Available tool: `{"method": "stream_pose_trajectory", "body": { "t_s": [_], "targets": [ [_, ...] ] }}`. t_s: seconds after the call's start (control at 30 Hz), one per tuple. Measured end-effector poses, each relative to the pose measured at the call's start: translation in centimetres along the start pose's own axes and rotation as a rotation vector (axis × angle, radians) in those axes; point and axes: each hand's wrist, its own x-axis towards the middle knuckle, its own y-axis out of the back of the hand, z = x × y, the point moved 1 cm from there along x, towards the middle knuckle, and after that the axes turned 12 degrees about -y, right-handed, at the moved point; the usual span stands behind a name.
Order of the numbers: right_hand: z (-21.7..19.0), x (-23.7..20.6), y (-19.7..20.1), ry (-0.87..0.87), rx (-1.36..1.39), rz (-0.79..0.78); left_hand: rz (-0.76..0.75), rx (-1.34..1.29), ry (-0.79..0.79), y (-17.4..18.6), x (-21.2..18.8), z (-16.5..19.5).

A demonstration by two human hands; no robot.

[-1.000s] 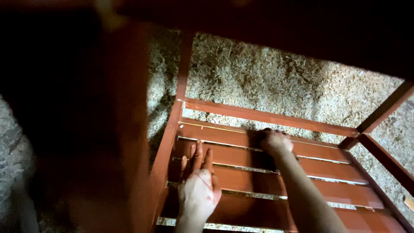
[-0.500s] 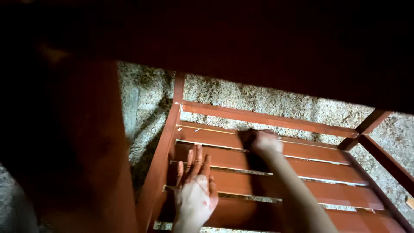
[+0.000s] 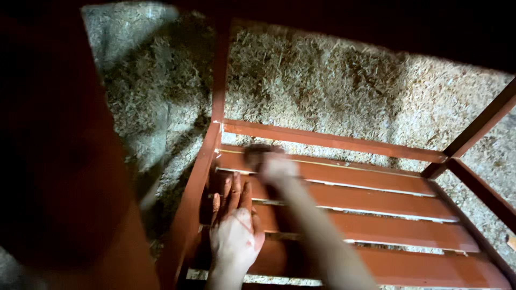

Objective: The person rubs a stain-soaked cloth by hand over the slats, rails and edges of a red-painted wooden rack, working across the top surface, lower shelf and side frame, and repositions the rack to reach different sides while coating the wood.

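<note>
A reddish-brown painted wooden frame with a slatted shelf (image 3: pixel 371 215) stands on a sawdust-covered floor. My left hand (image 3: pixel 234 228) lies flat on the slats near the frame's left rail (image 3: pixel 191 215), fingers spread and stained with paint. My right hand (image 3: pixel 277 167) reaches further in, blurred, closed on a small dark object (image 3: pixel 256 153) that may be a brush or rag, pressed to the far slat near its left end. What exactly it holds is hard to make out.
Sawdust (image 3: pixel 333 91) covers the ground beyond and beside the frame. An upright post (image 3: pixel 220 70) rises at the back left and a slanted brace (image 3: pixel 478 126) at the right. A large dark red surface (image 3: pixel 59 161) blocks the left of the view.
My right hand has slid left along the far slat, from its middle towards the left end. My left hand stays flat on the slats. The view has shifted.
</note>
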Motion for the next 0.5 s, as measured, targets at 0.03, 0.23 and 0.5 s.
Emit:
{"method": "stream_pose_trajectory", "body": {
  "t_s": [0.03, 0.23, 0.5],
  "targets": [
    [3.3, -0.2, 0.4, -0.096, -0.012, -0.08, -0.017, 0.026, 0.007, 0.4, 0.1, 0.0],
    [13.0, 0.4, -0.8, -0.18, -0.208, 0.279, -0.539, 0.21, 0.37, 1.6, 1.2, 0.1],
    [-11.1, 1.2, -2.0, 0.301, -0.023, 0.195, -0.371, 0.322, 0.506, -0.1, 0.4, -0.9]
  ]
}}
